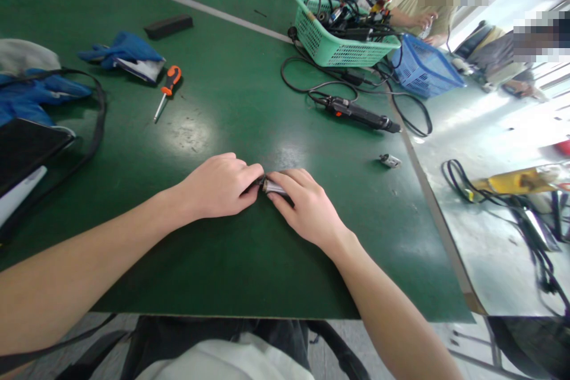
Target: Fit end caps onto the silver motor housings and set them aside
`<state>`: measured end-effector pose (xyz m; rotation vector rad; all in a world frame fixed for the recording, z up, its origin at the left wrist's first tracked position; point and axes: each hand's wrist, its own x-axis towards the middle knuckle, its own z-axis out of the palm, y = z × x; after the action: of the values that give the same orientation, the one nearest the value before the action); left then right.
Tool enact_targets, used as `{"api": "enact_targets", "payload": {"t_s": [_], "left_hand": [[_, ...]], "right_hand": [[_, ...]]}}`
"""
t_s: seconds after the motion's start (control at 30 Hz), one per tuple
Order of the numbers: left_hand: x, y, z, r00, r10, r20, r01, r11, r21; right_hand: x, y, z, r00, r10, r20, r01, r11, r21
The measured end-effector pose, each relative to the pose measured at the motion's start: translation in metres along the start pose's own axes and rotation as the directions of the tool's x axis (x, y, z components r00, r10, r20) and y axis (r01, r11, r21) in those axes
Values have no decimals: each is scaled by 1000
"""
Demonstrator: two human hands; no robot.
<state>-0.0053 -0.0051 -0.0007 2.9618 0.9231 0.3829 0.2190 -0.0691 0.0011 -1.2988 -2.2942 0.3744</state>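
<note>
Over the green table, my right hand [305,202] closes around a small silver metal cylinder [272,186], which looks like a small motor. My left hand [227,185] pinches at the cylinder's left end, where a small dark part shows between the fingertips; its kind I cannot make out. Both hands meet close to the tabletop. A second small silver metal piece [390,160] lies on the table to the right. Farther back on the right rests a black electric screwdriver [358,114] with its cable. To the left lies an orange and black screwdriver [168,90].
A green basket [338,58] full of cables and tools stands at the back, beside a blue basket [427,71]. Blue gloves [127,53], a black block [168,27] and a dark flat device [31,148] lie left. A yellow tool [516,183] is far right. Two people sit beyond.
</note>
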Motion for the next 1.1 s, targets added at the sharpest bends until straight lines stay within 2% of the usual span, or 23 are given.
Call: {"api": "enact_targets", "payload": {"t_s": [0.4, 1.1], "left_hand": [[1, 0, -2, 1000, -29, -3, 29, 999, 36], [0, -1, -2, 1000, -1, 8, 0, 1000, 18]], "right_hand": [[0, 0, 0, 1000, -4, -25, 3, 1000, -5], [0, 1, 1, 1000, -8, -22, 8, 1000, -9]]}}
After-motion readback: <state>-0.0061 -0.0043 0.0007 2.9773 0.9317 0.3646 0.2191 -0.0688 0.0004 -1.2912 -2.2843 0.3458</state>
